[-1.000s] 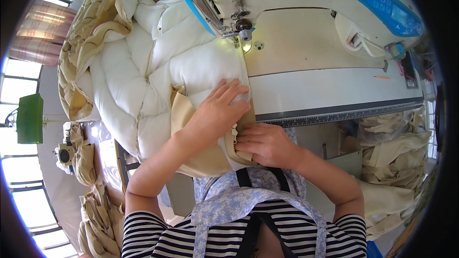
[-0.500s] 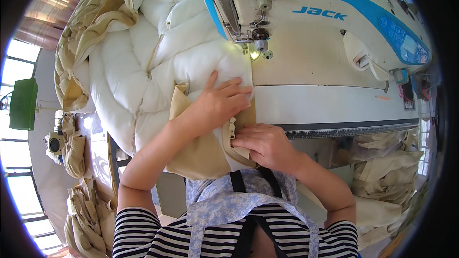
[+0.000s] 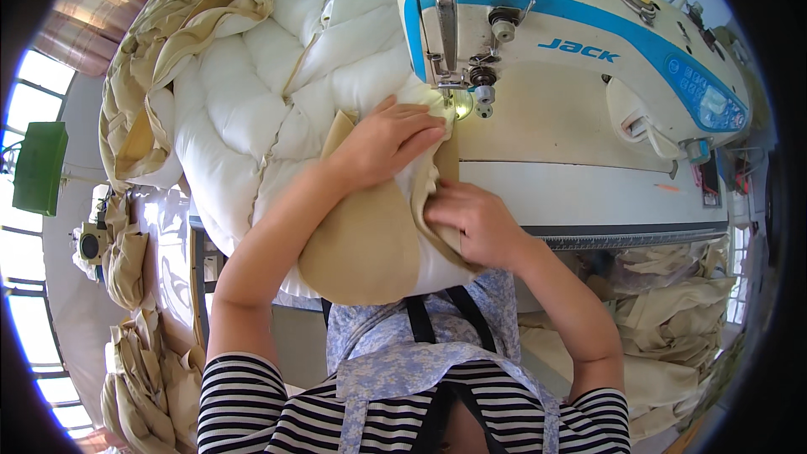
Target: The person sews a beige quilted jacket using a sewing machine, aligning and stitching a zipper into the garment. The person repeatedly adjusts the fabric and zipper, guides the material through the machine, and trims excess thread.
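A white quilted padded piece with a beige fabric panel spreads left of and below the needle area of a sewing machine. My left hand lies over the padding close to the presser foot, its fingers stretched out and pressing the cloth. Nearer to me, my right hand is closed on a beige fabric edge, fingertips tucked into the fold. That edge runs up toward the needle. The fingertips of my right hand are partly hidden by the cloth.
A dark ruler strip lines the table's front edge. Beige fabric heaps lie under the table at right and on the left. More beige cloth bunches at the far left. A green box stands out at the left.
My right hand has turned and curled into the fabric fold, covering the zipper teeth seen before. My left hand sits closer to the presser foot. The whole view has shifted slightly.
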Available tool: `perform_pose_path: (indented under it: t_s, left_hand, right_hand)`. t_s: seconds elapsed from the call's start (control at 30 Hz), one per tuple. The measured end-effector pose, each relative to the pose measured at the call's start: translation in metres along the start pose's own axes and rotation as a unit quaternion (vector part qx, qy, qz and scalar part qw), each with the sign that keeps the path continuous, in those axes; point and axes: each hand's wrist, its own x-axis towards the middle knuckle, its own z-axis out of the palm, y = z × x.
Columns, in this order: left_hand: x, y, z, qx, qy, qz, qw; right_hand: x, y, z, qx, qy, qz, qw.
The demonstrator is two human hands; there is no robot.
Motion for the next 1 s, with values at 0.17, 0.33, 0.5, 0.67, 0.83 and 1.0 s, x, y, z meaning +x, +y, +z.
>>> perform_pose_path:
  t_s: [0.17, 0.33, 0.5, 0.67, 0.83, 1.0]
  left_hand:
    - [-0.138, -0.003, -0.023, 0.293, 0.102, -0.156, 0.938]
    - [-0.156, -0.059, -0.083, 0.214, 0.034, -0.272, 0.937]
    - [-0.090, 0.042, -0.046, 0.219, 0.138, -0.139, 0.956]
    - [-0.064, 0.096, 0.014, 0.181, -0.154, -0.260, 0.936]
    - [-0.073, 0.092, 0.020, 0.164, 0.098, -0.115, 0.975]
    - [-0.064, 0.098, 0.027, 0.195, 0.071, -0.043, 0.977]
  right_hand:
    - [-0.048, -0.048, -0.002, 0.393, -0.279, 0.231, 0.845]
    - [-0.057, -0.052, 0.070, 0.225, -0.273, 0.137, 0.925]
    - [-0.058, -0.077, 0.088, 0.062, -0.163, 0.086, 0.981]
    - [-0.054, -0.087, 0.069, 0.004, -0.115, -0.044, 0.992]
    - [-0.068, -0.064, 0.063, -0.096, 0.012, -0.142, 0.985]
    - [-0.082, -0.059, 0.074, -0.050, -0.014, -0.075, 0.996]
